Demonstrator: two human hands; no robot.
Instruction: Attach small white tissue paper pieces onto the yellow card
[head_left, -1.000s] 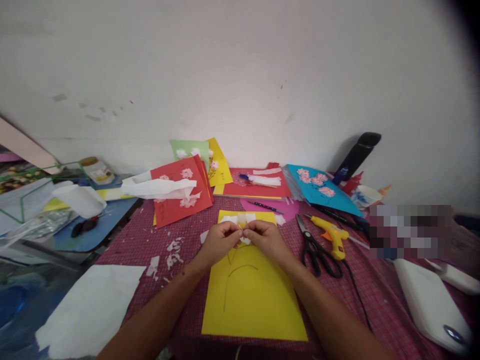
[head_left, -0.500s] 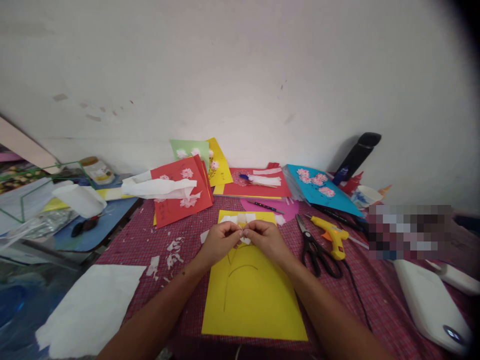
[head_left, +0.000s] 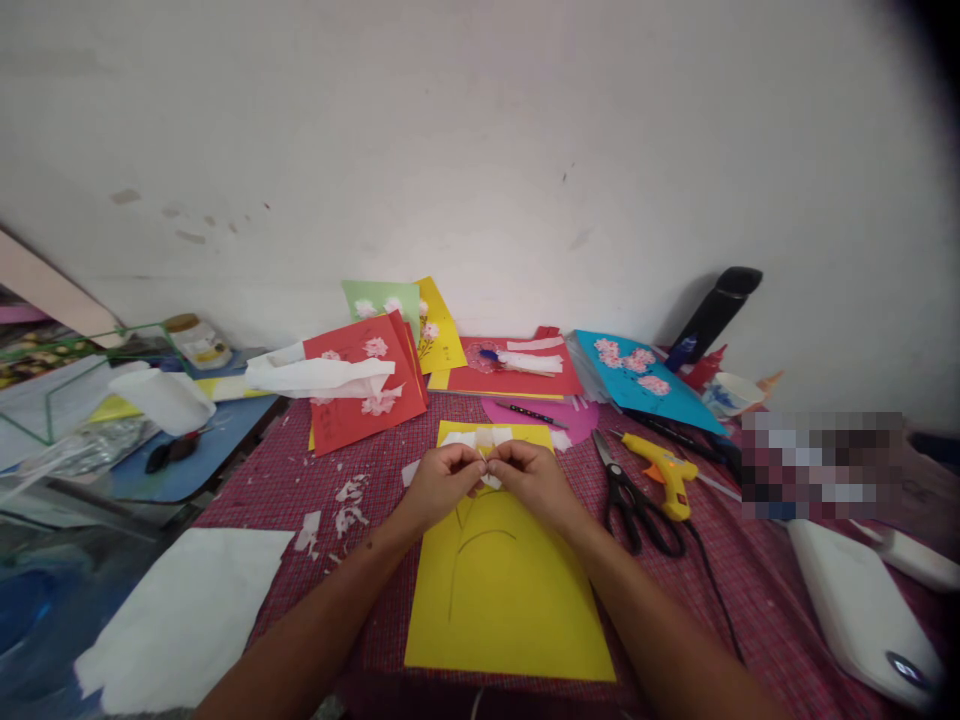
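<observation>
My left hand [head_left: 444, 488] and my right hand [head_left: 534, 480] meet over the top part of a yellow card [head_left: 517, 610]. Thumbs and fingertips of both are pinched together on a small piece of white tissue paper [head_left: 491, 480], mostly covered by the fingers. Just beyond them, more white paper strips [head_left: 457, 438] lie on the card's upper edge. Curved dark lines are drawn on the card below my hands.
Black scissors [head_left: 634, 505] and a yellow glue gun [head_left: 667, 470] with a cord lie to the right. White paper scraps [head_left: 351, 505] and a large white sheet [head_left: 187, 610] are at left. Finished-looking flower cards, red [head_left: 352, 350] and blue [head_left: 637, 400], stand behind, near a black bottle [head_left: 716, 310].
The view has shifted very slightly. Both hands keep the same pinch in the same place over the yellow card.
</observation>
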